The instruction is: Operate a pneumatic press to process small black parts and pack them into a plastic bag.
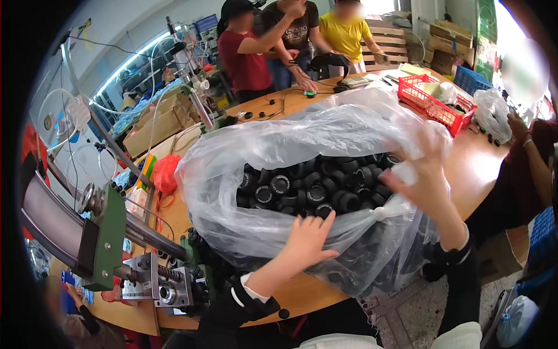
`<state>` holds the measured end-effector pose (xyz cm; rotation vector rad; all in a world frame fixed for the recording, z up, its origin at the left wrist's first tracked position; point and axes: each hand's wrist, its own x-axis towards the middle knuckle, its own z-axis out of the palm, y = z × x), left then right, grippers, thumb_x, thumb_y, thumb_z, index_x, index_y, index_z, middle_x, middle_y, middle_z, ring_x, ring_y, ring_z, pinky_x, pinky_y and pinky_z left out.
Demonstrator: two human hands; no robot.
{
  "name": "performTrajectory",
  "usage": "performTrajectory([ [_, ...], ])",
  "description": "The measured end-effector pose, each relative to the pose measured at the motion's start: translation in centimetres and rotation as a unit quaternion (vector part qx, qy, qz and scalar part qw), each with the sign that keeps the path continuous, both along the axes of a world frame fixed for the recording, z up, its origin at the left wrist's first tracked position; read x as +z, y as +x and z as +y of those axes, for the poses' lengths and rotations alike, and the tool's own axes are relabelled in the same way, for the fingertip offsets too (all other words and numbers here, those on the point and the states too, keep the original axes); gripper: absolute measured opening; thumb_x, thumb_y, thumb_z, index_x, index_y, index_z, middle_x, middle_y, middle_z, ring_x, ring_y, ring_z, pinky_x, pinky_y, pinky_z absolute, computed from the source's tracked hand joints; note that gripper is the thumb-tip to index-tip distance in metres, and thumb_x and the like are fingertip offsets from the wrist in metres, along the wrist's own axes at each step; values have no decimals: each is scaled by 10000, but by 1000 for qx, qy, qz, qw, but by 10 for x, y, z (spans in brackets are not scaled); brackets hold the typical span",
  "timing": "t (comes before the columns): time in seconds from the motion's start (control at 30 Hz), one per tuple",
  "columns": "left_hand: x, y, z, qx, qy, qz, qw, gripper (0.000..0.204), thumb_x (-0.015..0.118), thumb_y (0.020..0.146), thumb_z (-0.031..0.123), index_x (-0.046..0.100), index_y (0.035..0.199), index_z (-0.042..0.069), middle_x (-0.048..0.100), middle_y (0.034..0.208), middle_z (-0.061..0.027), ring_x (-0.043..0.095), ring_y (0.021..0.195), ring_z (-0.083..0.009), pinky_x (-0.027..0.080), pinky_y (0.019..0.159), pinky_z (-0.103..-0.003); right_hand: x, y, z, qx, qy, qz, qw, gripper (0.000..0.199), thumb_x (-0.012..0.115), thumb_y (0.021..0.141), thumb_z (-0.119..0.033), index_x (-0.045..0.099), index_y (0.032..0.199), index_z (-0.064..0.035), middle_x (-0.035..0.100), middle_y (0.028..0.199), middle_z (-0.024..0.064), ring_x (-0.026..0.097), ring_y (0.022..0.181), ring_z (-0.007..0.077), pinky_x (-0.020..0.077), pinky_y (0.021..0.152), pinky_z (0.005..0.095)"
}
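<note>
Left hand (308,238) presses flat on the clear plastic bag (290,139); right hand (421,168) spreads open on its rim. Black caps (314,186) inside look heavy, the film slippery: gather it at the rim.

Clear plastic bag (302,145) mid-table; brown cartons (450,35) behind.

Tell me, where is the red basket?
In the head view the red basket sits at the upper right on the wooden table, just past the big clear plastic bag of black round parts.
</note>
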<state>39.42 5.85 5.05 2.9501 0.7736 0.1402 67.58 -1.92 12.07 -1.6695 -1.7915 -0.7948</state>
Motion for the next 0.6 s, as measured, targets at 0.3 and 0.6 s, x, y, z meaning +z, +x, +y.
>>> performTrajectory([
  [0.3, -46, -46, -51, -113, -102, 20, 988, 549, 677, 751, 206, 491, 1250, 75, 585, 966, -123, 580, 915, -316, 465, 761, -438, -45, 139, 29, -124, -359, 186, 906, 383, 669, 746, -294, 666, 1108, -168, 462, 1373, 114, 402, 1286, 313, 256, 1094, 459],
  [0.6, -41, 23, -88, -13, -134, -167, 977, 1025, 790, 652, 366, 216, 1413, -13, 523, 1083, -227, 557, 968, -367, 472, 802, -443, -185, 86, -131, 60, 203, 719, 663, 632, 540, 877, -398, 370, 1359, -26, 500, 1236, 89, 480, 1161, 198, 372, 982, 344],
])
